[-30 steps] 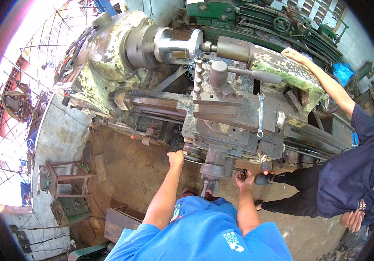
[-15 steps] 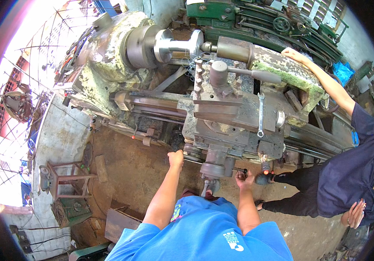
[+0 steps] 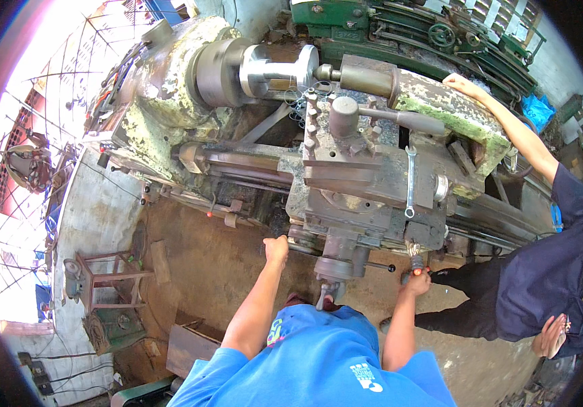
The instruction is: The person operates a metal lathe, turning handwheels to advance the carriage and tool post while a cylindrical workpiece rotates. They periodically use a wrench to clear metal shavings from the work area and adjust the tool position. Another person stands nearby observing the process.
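A large worn lathe fills the middle; a shiny flanged metal workpiece (image 3: 279,70) sits between its chuck (image 3: 222,72) and tailstock (image 3: 367,76). My left hand (image 3: 276,249) is closed at the rim of the carriage handwheel (image 3: 303,235), its grip partly hidden. My right hand (image 3: 418,282) is curled at a dark red-tipped knob (image 3: 416,260) on the carriage's front right corner. Left of it, a black-knobbed lever (image 3: 381,266) sticks out untouched. Curled metal shavings (image 3: 298,102) hang by the workpiece, behind the tool post (image 3: 343,117). A combination wrench (image 3: 411,182) lies on the carriage.
At the right stands a person in dark clothes (image 3: 539,285), one hand (image 3: 464,85) resting on the tailstock. A green lathe (image 3: 345,32) is behind. A small stand (image 3: 111,278) and a brown box (image 3: 193,349) are on the left floor.
My right hand has moved right, from beside the black-knobbed lever to the red-tipped knob. My left hand stays at the handwheel. The workpiece and wrench keep their places on the lathe.
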`<act>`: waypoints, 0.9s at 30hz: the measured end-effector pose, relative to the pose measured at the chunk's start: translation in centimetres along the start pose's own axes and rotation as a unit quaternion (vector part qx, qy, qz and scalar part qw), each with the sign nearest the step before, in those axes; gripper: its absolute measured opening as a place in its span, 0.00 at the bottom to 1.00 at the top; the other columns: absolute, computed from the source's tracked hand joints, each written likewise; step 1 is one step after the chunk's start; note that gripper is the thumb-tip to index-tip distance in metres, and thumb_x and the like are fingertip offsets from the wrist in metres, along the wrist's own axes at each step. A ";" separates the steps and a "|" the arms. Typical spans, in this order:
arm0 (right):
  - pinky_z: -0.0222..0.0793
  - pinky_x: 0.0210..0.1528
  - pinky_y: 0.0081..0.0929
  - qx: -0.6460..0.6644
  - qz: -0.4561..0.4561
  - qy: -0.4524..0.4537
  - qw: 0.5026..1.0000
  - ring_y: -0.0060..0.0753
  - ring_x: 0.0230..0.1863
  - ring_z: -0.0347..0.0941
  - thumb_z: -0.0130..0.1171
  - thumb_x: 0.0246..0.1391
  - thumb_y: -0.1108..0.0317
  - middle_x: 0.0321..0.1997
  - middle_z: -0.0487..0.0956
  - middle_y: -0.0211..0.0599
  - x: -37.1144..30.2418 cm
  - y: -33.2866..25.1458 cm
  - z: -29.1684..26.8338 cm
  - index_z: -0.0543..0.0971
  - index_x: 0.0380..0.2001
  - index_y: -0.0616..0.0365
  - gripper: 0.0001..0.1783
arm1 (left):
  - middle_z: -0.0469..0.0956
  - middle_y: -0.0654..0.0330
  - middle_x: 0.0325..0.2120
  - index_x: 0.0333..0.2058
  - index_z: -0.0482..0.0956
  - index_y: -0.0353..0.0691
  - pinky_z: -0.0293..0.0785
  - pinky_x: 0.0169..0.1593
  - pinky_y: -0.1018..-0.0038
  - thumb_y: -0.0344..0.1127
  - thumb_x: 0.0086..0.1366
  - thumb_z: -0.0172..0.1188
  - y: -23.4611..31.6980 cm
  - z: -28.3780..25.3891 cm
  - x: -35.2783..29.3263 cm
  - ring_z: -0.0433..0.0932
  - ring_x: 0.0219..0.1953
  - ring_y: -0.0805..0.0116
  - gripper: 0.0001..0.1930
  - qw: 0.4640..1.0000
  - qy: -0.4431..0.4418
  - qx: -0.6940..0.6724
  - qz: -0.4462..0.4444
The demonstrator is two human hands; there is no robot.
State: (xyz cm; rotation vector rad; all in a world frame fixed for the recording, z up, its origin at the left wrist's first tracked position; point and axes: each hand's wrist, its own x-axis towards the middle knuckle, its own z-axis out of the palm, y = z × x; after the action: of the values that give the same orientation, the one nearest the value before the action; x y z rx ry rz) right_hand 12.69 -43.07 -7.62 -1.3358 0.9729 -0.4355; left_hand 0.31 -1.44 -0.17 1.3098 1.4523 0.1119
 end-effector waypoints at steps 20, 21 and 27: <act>0.62 0.25 0.21 -0.123 -0.374 -0.213 0.894 0.16 0.21 0.63 0.62 0.56 0.73 0.19 0.73 0.24 -9.6 -14.6 3.4 0.78 0.31 0.62 0.04 | 0.72 0.54 0.19 0.43 0.61 0.25 0.62 0.14 0.68 0.35 0.58 0.57 1.3 -0.5 -1.3 0.70 0.14 0.65 0.22 0.998 -0.054 -0.014 -0.006; 0.62 0.25 0.22 -0.127 -0.377 -0.212 0.893 0.16 0.21 0.63 0.62 0.56 0.73 0.19 0.73 0.24 -9.7 -14.8 3.4 0.78 0.31 0.62 0.04 | 0.72 0.54 0.19 0.42 0.62 0.25 0.62 0.14 0.68 0.35 0.58 0.57 1.3 -0.4 -1.3 0.70 0.14 0.65 0.21 1.000 -0.012 -0.003 0.013; 0.61 0.24 0.21 -0.132 -0.369 -0.215 0.895 0.15 0.20 0.62 0.62 0.56 0.74 0.18 0.72 0.23 -10.0 -15.3 3.5 0.77 0.29 0.62 0.05 | 0.70 0.56 0.18 0.43 0.60 0.27 0.61 0.14 0.69 0.36 0.60 0.56 0.6 -0.6 -0.4 0.67 0.13 0.67 0.20 0.998 -0.050 -0.025 0.003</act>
State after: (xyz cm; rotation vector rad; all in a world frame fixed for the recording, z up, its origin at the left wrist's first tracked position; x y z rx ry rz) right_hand 13.77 -36.85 9.95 -1.9422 0.1220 -0.5500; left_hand 0.13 -1.20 0.70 1.2627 1.3530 0.0858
